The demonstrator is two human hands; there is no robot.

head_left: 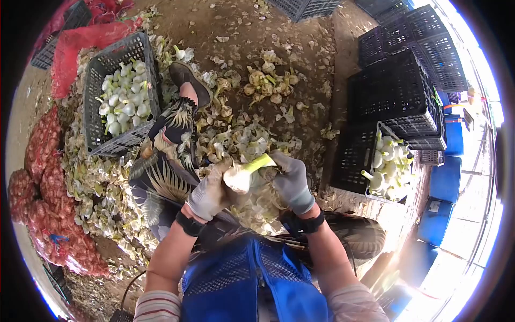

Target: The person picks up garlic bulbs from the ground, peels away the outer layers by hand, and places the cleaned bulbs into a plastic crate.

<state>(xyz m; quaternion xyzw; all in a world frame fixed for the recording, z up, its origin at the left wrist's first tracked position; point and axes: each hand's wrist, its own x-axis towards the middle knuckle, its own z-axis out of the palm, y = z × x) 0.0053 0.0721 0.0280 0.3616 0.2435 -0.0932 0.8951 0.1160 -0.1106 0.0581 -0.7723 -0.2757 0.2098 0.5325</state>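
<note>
My left hand (210, 190), in a dirty pale work glove, is closed around a white onion (237, 180) in front of my lap. The onion's thick green stem (260, 162) points up and to the right. My right hand (292, 182), gloved too and slightly blurred, has its fingers curled at the stem's end. Whether a small tool sits in that hand is hidden. Beneath both hands lies a heap of loose papery skins (247, 142). Several unpeeled onions with stems (268, 83) lie piled on the ground ahead.
A black crate (95, 129) of peeled white bulbs (126, 99) stands at the left. Another crate of white bulbs (390, 166) is at the right, beside stacked black crates (381, 91). Full red mesh sacks (48, 214) lie at far left. Blue containers (437, 220) line the right edge.
</note>
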